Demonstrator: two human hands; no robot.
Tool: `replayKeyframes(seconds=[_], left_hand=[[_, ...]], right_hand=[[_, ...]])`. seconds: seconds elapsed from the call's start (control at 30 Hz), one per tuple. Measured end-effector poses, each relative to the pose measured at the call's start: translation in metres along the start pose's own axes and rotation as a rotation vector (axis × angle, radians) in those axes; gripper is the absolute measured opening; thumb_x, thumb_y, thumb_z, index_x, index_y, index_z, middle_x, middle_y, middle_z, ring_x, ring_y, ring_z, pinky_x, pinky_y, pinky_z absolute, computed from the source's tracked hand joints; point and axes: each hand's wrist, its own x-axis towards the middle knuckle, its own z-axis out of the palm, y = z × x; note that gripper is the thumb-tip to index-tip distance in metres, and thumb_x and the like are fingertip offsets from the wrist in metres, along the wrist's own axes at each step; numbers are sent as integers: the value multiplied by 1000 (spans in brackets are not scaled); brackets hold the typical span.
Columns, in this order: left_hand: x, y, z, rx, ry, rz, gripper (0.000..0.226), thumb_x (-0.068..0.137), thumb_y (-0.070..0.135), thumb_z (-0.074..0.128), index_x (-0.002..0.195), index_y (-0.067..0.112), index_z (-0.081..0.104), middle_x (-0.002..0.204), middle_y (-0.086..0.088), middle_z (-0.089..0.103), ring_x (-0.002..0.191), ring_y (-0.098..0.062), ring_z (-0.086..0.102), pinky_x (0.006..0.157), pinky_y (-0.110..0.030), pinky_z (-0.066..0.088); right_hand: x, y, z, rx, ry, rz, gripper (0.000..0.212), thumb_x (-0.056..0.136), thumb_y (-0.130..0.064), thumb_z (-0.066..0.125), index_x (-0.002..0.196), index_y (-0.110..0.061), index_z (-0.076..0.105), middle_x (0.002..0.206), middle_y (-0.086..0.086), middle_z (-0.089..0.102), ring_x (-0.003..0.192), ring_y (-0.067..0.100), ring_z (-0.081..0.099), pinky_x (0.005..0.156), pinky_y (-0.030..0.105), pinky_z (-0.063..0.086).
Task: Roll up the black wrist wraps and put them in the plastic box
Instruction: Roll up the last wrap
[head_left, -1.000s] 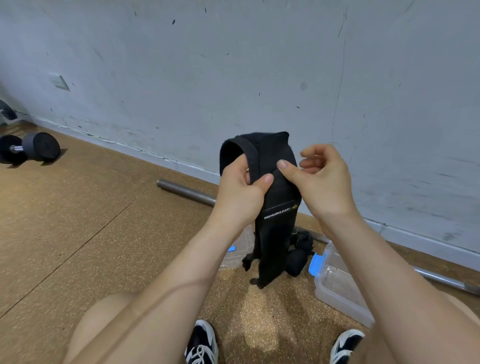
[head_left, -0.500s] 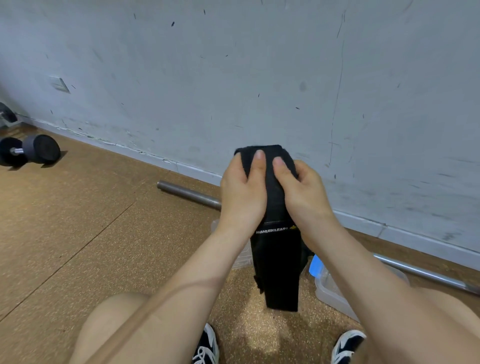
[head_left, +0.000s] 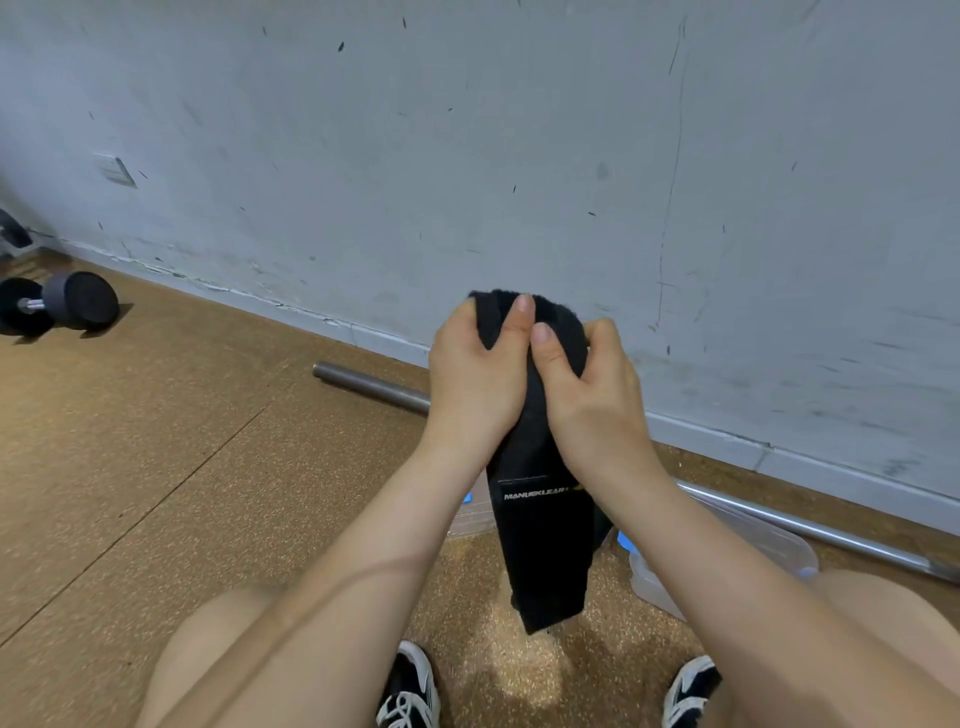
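Above two shoes (head_left: 410, 691) on the cork floor (head_left: 156, 467), the black wrist wrap (head_left: 545, 551) hangs in the air, loose tail dangling with its white label facing the camera. The left hand (head_left: 475, 379) and right hand (head_left: 592, 400) grip its rolled top side by side, fingers curled round it. Beyond, the plastic box (head_left: 763, 545) sits on the floor under the right forearm, then a steel bar (head_left: 374, 382), a dumbbell (head_left: 57, 304) and the grey wall (head_left: 467, 156)

Cork floor (head_left: 156, 467), dumbbell (head_left: 57, 304), steel bar (head_left: 371, 383), clear plastic box (head_left: 748, 545) on it

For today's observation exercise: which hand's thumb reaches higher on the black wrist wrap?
The left hand: its thumb tip nears the top of the wrist wrap; the right hand has its thumb tip just below.
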Motion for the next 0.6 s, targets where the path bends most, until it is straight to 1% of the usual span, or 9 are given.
replayKeyframes(seconds=[0.03, 0.1, 0.2, 0.27, 0.3, 0.37, 0.43, 0.53, 0.6], left_hand=[[-1, 1, 1, 59, 15, 89, 21, 98, 31, 60, 84, 15, 64, 79, 4, 70, 77, -10, 66, 72, -29, 53], [-6, 1, 5, 36, 11, 124, 15, 99, 28, 59, 92, 16, 65, 85, 3, 71, 82, -9, 68, 75, -29, 54], [-8, -4, 5, -175, -43, -83, 17, 99, 30, 59, 99, 15, 69, 94, -3, 76, 90, -16, 72, 81, -34, 58], [-7, -7, 5, -205, -90, -156, 22, 99, 33, 59, 103, 14, 69, 97, -5, 76, 93, -19, 73, 82, -36, 59], [-6, -7, 6, -145, -96, -134, 21, 99, 34, 58, 105, 16, 67, 98, -2, 75, 93, -14, 72, 81, -32, 57], [-7, -5, 7, -15, -64, -35, 14, 100, 29, 55, 106, 18, 62, 95, 6, 71, 86, 0, 66, 75, -16, 50], [-8, -2, 7, 64, -16, 81, 11, 101, 22, 53, 103, 12, 57, 89, 5, 65, 76, 0, 60, 65, -12, 45], [-4, 0, 3, 98, 96, 142, 15, 101, 22, 52, 101, 7, 51, 85, 1, 61, 77, -10, 58, 70, -24, 47], [3, -1, -2, 41, 149, 51, 15, 101, 23, 53, 105, 9, 50, 92, 0, 62, 89, -15, 62, 84, -35, 53]], right_hand=[[1, 1, -1, 34, 1, 42, 34, 98, -46, 52, 94, -12, 48, 76, -3, 57, 69, 14, 56, 60, 28, 42], [2, 1, -2, 55, 29, 50, 33, 99, -45, 52, 96, -12, 51, 77, -2, 58, 71, 17, 58, 63, 32, 44], [5, -2, -1, 26, 66, -28, 21, 99, -33, 54, 98, -12, 50, 74, -6, 57, 64, 10, 55, 60, 30, 44], [7, -2, -1, 19, 68, -77, 17, 99, -26, 54, 95, -11, 47, 69, -6, 54, 57, 9, 50, 55, 29, 42], [8, -2, -1, 7, 68, -91, 18, 99, -25, 54, 94, -10, 47, 68, -5, 52, 55, 10, 47, 54, 30, 40], [9, 0, -2, -42, 63, -100, 21, 99, -27, 54, 96, -8, 46, 66, -5, 51, 56, 12, 46, 55, 32, 39], [9, -1, -4, -157, 44, -107, 26, 99, -36, 53, 103, -12, 45, 72, -5, 53, 63, 16, 49, 60, 34, 37], [6, -5, -9, -454, 61, -196, 42, 94, -48, 54, 119, -17, 42, 106, -1, 46, 81, 19, 47, 70, 34, 38], [1, -9, -11, -531, -34, -251, 40, 91, -50, 55, 117, -21, 44, 108, -3, 41, 84, 19, 48, 71, 34, 39]])
